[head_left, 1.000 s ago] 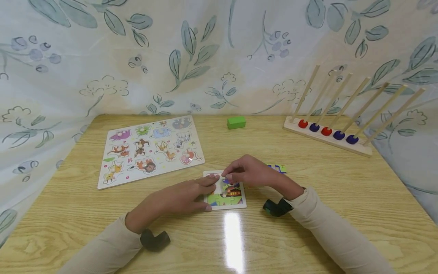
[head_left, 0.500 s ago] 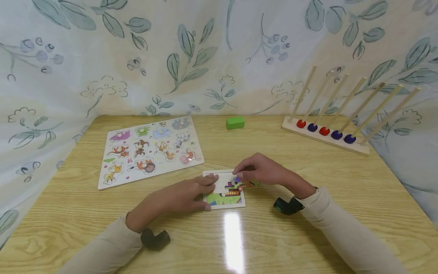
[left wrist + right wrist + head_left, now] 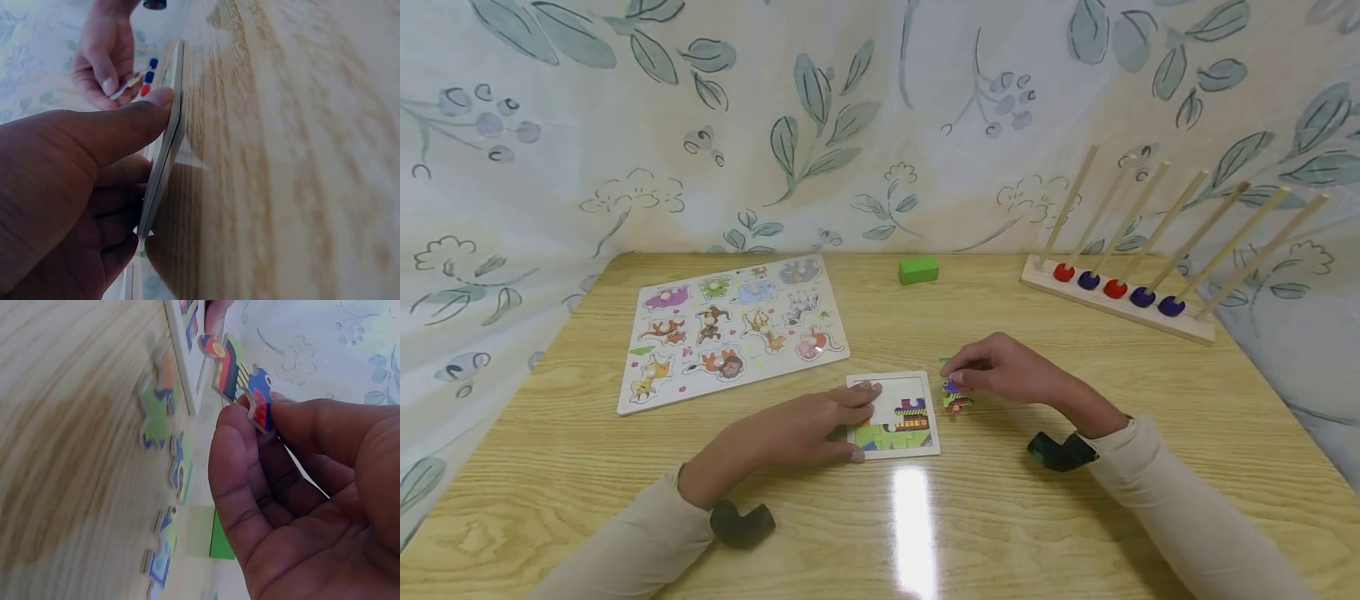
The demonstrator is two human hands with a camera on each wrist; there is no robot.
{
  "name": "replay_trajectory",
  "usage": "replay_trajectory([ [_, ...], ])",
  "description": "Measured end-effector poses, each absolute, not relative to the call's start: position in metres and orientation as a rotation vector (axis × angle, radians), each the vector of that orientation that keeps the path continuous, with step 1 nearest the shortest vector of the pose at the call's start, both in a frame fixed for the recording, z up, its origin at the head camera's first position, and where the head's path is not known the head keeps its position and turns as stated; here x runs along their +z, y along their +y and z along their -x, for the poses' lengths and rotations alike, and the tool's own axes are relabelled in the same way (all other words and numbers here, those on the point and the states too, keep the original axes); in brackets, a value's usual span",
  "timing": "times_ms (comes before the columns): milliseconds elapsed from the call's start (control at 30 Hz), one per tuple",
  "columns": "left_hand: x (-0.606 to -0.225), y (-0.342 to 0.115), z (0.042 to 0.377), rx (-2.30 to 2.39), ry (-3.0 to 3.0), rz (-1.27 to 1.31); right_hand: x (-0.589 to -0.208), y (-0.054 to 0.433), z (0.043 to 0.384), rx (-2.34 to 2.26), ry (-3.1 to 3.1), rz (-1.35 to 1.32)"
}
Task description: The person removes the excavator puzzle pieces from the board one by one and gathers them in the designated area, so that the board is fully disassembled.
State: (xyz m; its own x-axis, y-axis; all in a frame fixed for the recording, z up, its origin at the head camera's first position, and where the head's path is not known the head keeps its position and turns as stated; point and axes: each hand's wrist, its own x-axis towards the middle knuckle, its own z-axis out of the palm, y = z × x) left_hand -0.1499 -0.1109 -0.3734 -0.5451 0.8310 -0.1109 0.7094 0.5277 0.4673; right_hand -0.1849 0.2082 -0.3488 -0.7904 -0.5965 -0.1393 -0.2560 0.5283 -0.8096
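My left hand (image 3: 797, 425) rests on the left side of a small jigsaw tray (image 3: 902, 456), its fingers reaching over the board and its thumb at the near corner. Colourful pieces fill the tray's bottom and right side; bare white backing shows at the upper left. Just right of the tray, my right hand (image 3: 1022, 379) pinches a puzzle piece (image 3: 259, 394) between thumb and fingers, held up off the table. It has blue, red, black and green print. Beyond it in the right wrist view, several loose puzzle pieces (image 3: 153, 409) lie on the table, mostly hidden by the hand in the head view.
At the back left lies a large animal knob puzzle (image 3: 782, 360). A green block (image 3: 918, 270) sits near the back edge. To the back right stands a wooden peg rack (image 3: 1198, 329) with red and blue beads on some pegs. A patterned cloth (image 3: 925, 125) hangs behind the table.
My right hand has moved right, from above the tray to beside it, carrying the puzzle piece. More white backing shows in the tray now. The left hand has stayed in place.
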Motion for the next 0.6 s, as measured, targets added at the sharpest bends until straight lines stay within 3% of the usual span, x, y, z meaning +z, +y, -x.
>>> replay_trajectory([
  [600,-0.373,-0.110,0.150,0.554,2.444,-1.274,-0.356,0.229,0.184,-1.128,2.430,0.598],
])
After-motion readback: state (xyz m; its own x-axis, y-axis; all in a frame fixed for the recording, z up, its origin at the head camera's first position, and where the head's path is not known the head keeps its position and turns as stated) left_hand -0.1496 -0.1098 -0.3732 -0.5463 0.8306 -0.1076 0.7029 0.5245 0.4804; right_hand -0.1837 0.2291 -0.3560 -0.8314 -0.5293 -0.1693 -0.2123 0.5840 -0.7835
